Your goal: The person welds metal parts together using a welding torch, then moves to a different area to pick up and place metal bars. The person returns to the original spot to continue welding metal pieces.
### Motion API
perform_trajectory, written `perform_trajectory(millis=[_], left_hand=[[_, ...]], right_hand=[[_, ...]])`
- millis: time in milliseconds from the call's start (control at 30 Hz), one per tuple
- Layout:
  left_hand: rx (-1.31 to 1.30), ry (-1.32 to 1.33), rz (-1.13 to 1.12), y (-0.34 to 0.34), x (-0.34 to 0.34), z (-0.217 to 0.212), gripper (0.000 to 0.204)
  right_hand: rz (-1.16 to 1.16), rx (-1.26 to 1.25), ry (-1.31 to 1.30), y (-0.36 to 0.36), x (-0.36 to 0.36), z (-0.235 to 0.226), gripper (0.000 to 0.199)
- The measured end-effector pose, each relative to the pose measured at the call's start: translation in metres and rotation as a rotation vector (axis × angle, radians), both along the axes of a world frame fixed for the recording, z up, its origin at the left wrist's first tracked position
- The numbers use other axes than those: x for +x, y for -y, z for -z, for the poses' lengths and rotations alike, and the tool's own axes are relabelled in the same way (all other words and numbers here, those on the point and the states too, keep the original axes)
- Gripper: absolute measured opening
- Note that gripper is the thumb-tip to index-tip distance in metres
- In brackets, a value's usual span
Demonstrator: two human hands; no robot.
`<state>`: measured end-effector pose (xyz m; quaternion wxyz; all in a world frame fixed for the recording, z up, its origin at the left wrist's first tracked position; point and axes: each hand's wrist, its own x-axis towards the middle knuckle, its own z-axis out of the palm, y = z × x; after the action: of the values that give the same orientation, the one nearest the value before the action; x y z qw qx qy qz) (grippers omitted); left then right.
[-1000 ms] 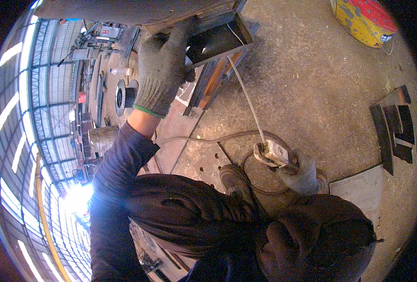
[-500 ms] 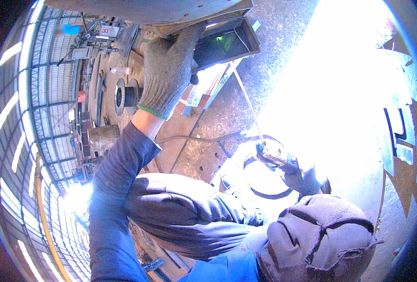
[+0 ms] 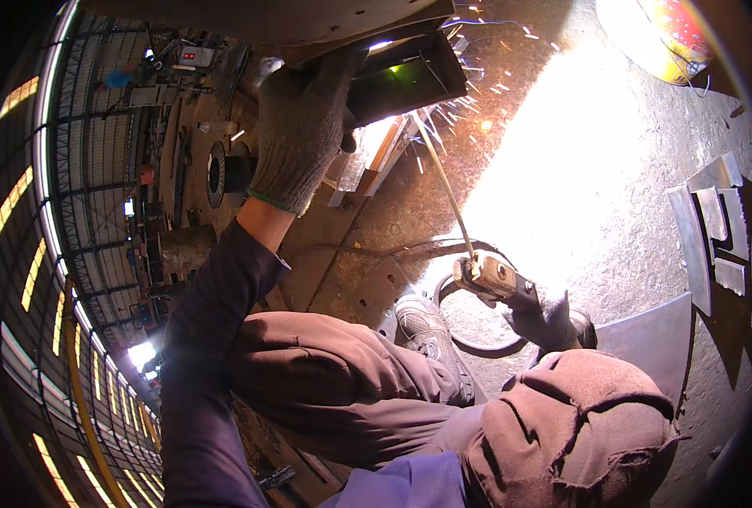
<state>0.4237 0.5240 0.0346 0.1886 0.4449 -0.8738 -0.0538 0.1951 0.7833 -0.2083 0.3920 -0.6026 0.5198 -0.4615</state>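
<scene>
My left hand [image 3: 301, 127], in a grey knit glove, is closed on a hand-held welding shield [image 3: 308, 19] at the top; its boxed dark window [image 3: 406, 82] shows a small green glow. My right hand [image 3: 550, 326], gloved too and partly hidden behind my knee, grips an electrode holder [image 3: 496, 281]. A long thin welding rod [image 3: 442, 179] slants up and away from the holder's jaws. Its far end passes behind the window's lower edge, where sparks spray out beside several metal bars [image 3: 384, 157]. The rod's tip is hidden by the shield.
A cable [image 3: 367, 250] runs across the floor past my shoe [image 3: 423, 326]. Cut metal pieces [image 3: 705, 241] and a curved sheet [image 3: 647, 339] lie at the right. A red and yellow round container [image 3: 677, 38] stands far right; a wire spool [image 3: 217, 173] stands left.
The white glare over the scene has dropped, so the floor and metal pieces show clearly. Sparks are now visible around the bars. Both hands have barely moved.
</scene>
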Motion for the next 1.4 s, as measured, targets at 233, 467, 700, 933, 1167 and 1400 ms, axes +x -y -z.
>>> perform_trajectory(millis=[233,467,700,933,1167,1400], left_hand=[[0.169,-0.329,-0.261,-0.005,-0.019,-0.025,0.051],[-0.105,-0.020,-0.243,0.010,0.000,-0.037,0.048],[-0.228,0.182,-0.118,0.006,0.002,-0.038,0.050],[0.169,-0.388,-0.312,-0.004,-0.020,-0.021,0.043],[0.411,-0.581,-0.390,-0.012,-0.023,-0.009,0.041],[0.136,-0.137,-0.127,0.002,-0.004,-0.006,0.030]], right_hand=[[0.051,0.074,0.081,-0.006,0.003,0.009,0.039],[0.096,0.151,-0.230,-0.023,0.012,0.015,0.051],[-0.047,0.291,-0.111,-0.003,0.000,-0.024,0.053],[-0.095,0.279,-0.043,0.000,0.000,-0.008,0.054],[-0.068,-0.033,-0.107,-0.002,0.002,0.019,0.046],[-0.045,0.108,-0.087,0.004,-0.002,0.003,0.044]])
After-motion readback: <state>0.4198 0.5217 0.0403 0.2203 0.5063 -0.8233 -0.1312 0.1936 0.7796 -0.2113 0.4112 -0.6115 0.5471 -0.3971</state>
